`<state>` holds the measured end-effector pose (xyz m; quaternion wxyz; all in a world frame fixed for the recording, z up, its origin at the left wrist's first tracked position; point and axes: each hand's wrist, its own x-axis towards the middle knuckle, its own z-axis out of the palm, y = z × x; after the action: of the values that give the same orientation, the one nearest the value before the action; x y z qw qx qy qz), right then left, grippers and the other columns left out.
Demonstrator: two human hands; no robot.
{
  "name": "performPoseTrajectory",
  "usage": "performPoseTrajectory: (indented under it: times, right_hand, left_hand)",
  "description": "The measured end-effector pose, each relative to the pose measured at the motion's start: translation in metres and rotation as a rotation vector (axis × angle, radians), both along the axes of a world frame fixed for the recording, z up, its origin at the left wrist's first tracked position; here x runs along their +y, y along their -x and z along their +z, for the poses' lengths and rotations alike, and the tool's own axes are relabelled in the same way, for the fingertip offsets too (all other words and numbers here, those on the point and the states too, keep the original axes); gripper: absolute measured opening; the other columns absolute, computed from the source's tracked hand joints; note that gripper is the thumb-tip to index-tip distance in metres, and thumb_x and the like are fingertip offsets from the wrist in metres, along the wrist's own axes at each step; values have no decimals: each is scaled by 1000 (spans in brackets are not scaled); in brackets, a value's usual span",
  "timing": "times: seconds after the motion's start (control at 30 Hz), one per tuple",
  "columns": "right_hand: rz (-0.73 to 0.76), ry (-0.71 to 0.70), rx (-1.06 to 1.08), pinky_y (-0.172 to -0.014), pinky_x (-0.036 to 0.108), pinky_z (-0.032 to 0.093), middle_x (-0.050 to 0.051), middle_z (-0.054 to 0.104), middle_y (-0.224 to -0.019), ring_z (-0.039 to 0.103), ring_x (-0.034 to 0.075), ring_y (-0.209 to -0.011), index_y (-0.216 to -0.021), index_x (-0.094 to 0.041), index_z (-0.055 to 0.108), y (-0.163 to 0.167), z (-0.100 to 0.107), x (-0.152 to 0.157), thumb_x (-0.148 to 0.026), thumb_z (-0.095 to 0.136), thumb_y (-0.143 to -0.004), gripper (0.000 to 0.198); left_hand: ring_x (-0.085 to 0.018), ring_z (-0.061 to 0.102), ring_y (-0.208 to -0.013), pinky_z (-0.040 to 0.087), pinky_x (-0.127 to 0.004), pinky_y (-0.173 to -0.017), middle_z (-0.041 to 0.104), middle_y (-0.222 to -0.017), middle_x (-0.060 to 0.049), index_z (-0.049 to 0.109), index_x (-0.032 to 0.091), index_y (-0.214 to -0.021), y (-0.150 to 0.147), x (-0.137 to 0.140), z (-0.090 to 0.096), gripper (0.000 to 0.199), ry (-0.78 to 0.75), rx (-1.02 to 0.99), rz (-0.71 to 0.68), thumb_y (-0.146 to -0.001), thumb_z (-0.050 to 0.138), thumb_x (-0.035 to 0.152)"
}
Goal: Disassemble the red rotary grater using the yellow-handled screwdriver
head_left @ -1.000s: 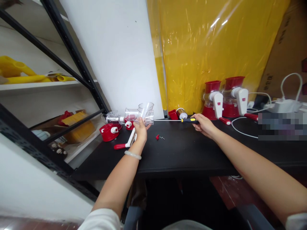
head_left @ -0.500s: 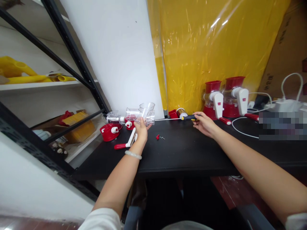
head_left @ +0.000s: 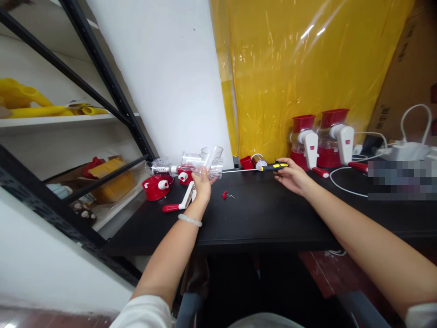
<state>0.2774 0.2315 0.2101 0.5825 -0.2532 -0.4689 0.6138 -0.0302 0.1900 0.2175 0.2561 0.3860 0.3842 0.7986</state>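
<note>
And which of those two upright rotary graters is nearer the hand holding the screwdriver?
The left rotary grater: it stands just beyond the right hand, while the right rotary grater stands farther off, toward the cardboard.

With the view's centre as the hub, we record a black metal rack near ten o'clock, yellow tubes on its shelf between nine and ten, and a yellow-brown parcel at nine on a lower shelf. We note a white panel at eleven and glossy yellow sheeting between one and two. We find a brown carton past two, and a white block with a looped cable at three.
</note>
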Motion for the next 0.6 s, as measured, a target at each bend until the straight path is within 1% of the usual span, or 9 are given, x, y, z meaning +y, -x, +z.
performPoseTrajectory:
  times: [0.1,0.13,0.23,0.3,0.33,0.4,0.47,0.53,0.6]
  right_hand:
    - [92,30,25,-59,30,49,2,68,-80,65,19,-73,-92,-27,60,-2,3,-2,-31,68,-72,22]
    - [91,50,-31,-55,30,48,5,68,-75,64,20,-68,-89,-24,61,-2,2,-2,-40,63,-77,20]
    - [-4,71,-276,-42,27,36,5,58,-52,50,15,-45,-72,-20,58,2,-4,2,-60,54,-83,41]
    - [-55,26,-310,-40,25,32,1,53,-49,41,11,-41,-70,-21,56,4,-7,2,-56,63,-80,38]
    - [-55,6,-262,-42,24,34,-1,54,-52,42,11,-43,-73,-21,57,4,-7,2,-49,69,-77,30]
    - [-2,-6,-91,-50,23,42,-3,60,-66,52,12,-55,-84,-26,60,1,-3,-1,-30,77,-68,23]
    - [80,3,51,-61,26,49,-4,66,-82,61,15,-72,-91,-30,60,-4,3,-5,-19,74,-63,33]
    - [156,4,104,-68,32,52,0,69,-93,64,19,-84,-95,-30,61,-7,9,-8,-24,70,-68,29]
    - [183,30,63,-67,36,52,6,71,-90,66,23,-84,-95,-27,62,-7,10,-9,-41,61,-79,22]
  left_hand:
    - [-22,66,-103,61,-37,-70,57,-123,-12,41,24,-105,0,-1,0,42,-8,4,8,-82,64,50]
    - [-22,66,-102,61,-37,-70,57,-122,-12,41,24,-105,0,-1,1,41,-6,-2,12,-82,63,50]
    - [-20,67,-97,61,-37,-70,58,-119,-12,40,24,-102,0,-2,2,38,7,-22,29,-84,61,50]
    - [-19,67,-95,61,-37,-70,58,-118,-12,39,23,-101,0,-1,3,37,15,-30,39,-86,59,50]
    - [-19,67,-95,62,-36,-70,57,-118,-12,39,23,-100,0,-1,3,36,17,-32,42,-86,59,50]
    - [-19,67,-96,62,-36,-70,57,-118,-12,39,23,-100,0,-1,2,36,17,-26,40,-86,60,50]
    - [-19,67,-98,61,-35,-70,57,-120,-11,40,23,-101,0,-1,1,37,9,-14,28,-85,61,49]
    - [-19,66,-100,61,-35,-71,57,-121,-11,42,23,-103,0,0,0,38,0,-12,13,-84,62,49]
    - [-20,66,-101,61,-36,-72,57,-121,-11,42,23,-104,0,0,0,39,0,-27,15,-84,63,49]
